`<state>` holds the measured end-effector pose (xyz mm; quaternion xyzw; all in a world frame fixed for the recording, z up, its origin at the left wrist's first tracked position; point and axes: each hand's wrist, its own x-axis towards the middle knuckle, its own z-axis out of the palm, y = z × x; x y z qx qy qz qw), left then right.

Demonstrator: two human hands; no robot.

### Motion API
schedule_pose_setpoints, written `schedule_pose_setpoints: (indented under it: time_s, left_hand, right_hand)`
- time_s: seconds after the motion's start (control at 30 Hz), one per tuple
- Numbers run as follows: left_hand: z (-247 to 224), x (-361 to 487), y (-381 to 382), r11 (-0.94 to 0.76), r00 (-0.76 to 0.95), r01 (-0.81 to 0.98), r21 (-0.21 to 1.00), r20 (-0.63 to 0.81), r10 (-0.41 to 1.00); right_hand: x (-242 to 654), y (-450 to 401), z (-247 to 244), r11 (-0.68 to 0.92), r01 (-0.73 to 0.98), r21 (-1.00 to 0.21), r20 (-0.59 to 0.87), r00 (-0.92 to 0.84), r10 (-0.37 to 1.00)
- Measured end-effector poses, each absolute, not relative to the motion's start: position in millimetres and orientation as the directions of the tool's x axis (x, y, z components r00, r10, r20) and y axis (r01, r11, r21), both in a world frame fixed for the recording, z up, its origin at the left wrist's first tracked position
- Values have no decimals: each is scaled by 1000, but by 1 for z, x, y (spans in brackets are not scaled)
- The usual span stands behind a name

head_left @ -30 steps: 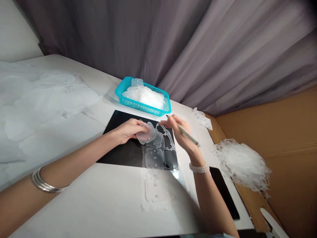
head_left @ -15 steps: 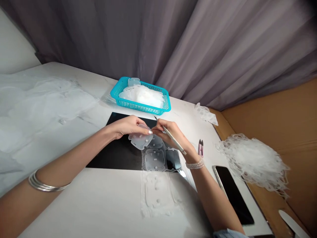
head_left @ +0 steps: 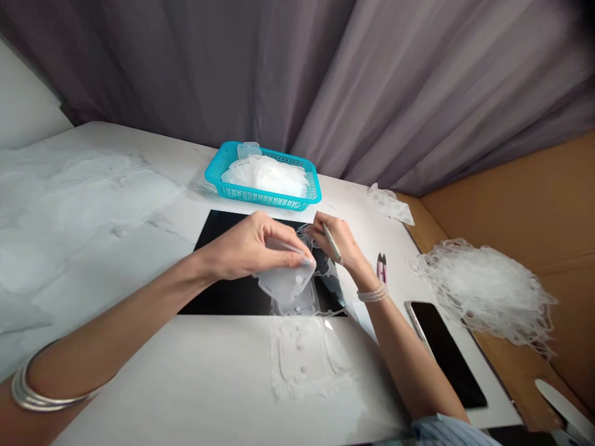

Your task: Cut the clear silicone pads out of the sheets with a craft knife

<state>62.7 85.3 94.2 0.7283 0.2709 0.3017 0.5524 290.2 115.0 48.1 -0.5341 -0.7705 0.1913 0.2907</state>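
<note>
My left hand (head_left: 267, 248) is closed, thumb over fingers, on a translucent plastic piece (head_left: 286, 282) with rounded corners and small round bumps. It hangs tilted over a black mat (head_left: 227, 297). Beside it to the right, my right hand (head_left: 337, 238) is curled around a slim pale pen-like tool (head_left: 331, 241); the tool's tip is hidden. Thin clear plastic trim (head_left: 304, 232) lies at the right fingertips; I cannot tell whether they grip it. Under the left hand's piece lies a clear moulded sheet (head_left: 302, 353), reaching from the mat onto the white table.
Behind the mat stands a blue basket (head_left: 264, 199) filled with translucent pieces. Plastic sheets (head_left: 83, 204) spread at left. On the right are pink-handled nippers (head_left: 382, 269), a phone (head_left: 449, 353), a heap of clear trimmings (head_left: 488, 294) and a plastic scrap (head_left: 389, 204).
My hands have parted: the right one moved right and slightly up with the tool. My left hand moved right and tipped the plastic piece more upright.
</note>
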Motion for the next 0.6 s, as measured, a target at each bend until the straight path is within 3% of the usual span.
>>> schedule_pose_setpoints:
  time_s: [0.13, 0.3, 0.43, 0.6]
  left_hand:
    - [103, 62, 81, -168, 576, 69, 983, 98, 812]
    - [113, 61, 76, -212, 541, 125, 969, 113, 834]
    - [121, 57, 74, -268, 480, 167, 949, 159, 863]
    - [127, 50, 74, -221, 437, 148, 964, 137, 889]
  right_hand:
    - [293, 99, 91, 360, 599, -715, 264, -245, 933]
    - [275, 57, 144, 263, 390, -882, 152, -293, 944]
    - [267, 47, 143, 224, 244, -944, 132, -342, 930]
    - [264, 50, 135, 204, 140, -969, 162, -266, 950]
